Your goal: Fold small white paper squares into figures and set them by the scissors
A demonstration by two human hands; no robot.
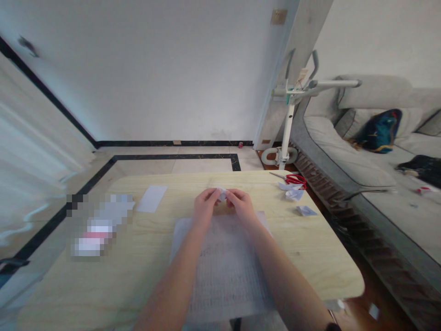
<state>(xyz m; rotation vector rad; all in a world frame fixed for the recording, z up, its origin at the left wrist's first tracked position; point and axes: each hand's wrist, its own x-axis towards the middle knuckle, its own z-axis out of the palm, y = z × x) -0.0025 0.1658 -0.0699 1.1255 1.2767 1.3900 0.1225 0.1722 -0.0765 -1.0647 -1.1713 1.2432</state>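
Observation:
Between my two hands is a small piece of folded white paper [222, 194], held just above the far edge of a large printed sheet [227, 266]. My left hand [206, 202] pinches the paper from its left side with thumb and fingers. On the other side, the thumb and fingers of my right hand [240, 202] grip it too. The folds are too small to make out fully, and the fingers cover much of the paper. The printed sheet lies flat on the wooden table [144, 262] beneath my forearms.
Red-handled scissors [295, 179] lie at the table's far right beside folded paper pieces [294, 194], with another folded piece [306, 211] nearer. A blank white sheet [151, 198] lies left, near a blurred-out patch [99, 225]. A sofa [372, 184] and exercise stand [287, 124] are right.

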